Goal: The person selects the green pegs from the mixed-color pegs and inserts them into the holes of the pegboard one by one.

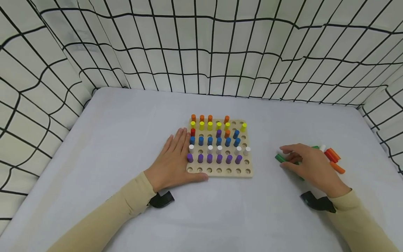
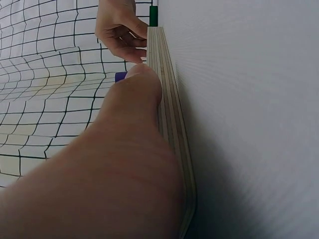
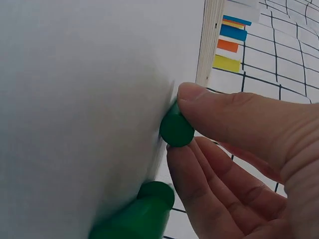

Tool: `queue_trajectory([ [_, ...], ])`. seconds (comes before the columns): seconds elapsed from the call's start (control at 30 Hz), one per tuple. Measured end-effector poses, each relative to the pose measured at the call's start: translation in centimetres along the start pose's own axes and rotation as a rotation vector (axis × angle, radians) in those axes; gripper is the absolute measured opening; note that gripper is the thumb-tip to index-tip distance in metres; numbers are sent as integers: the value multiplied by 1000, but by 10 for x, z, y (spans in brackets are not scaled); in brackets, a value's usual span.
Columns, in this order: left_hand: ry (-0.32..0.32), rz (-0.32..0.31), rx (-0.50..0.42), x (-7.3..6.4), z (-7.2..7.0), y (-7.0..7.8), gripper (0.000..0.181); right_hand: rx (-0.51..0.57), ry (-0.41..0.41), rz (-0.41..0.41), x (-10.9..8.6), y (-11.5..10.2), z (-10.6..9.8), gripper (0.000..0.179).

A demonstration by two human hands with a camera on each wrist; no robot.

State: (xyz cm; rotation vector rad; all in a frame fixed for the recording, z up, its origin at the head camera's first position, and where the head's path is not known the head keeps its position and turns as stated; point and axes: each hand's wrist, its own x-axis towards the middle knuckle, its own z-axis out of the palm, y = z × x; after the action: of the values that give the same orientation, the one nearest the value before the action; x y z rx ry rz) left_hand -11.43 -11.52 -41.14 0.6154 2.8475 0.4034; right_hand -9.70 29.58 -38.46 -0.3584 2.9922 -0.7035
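A wooden pegboard (image 1: 224, 174) lies flat on the table, with rows of orange, yellow, blue, white and purple pegs standing in its holes. My left hand (image 1: 173, 161) rests against its left side, fingers straight, while the thumb (image 2: 142, 82) lies along the near edge. To the right of the board, my right hand (image 1: 310, 168) is low over the table and pinches a green peg (image 3: 177, 129) between thumb and fingers. Another green peg (image 3: 137, 219) lies close by on the table. The right hand partly covers the loose green pegs in the head view.
Beyond the right hand lie loose pegs: a white peg (image 1: 322, 148), red pegs (image 1: 331, 155) and an orange peg (image 1: 337, 167). The nearest board row has bare holes. White walls with black wire grid (image 1: 207, 52) stand around the white table (image 1: 126, 115).
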Motion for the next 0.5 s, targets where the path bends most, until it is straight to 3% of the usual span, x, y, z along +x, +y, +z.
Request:
queue_trajectory([
  [0.5, -17, -2, 24, 1, 0, -1, 135, -36, -37, -62, 1, -7, 8, 46],
])
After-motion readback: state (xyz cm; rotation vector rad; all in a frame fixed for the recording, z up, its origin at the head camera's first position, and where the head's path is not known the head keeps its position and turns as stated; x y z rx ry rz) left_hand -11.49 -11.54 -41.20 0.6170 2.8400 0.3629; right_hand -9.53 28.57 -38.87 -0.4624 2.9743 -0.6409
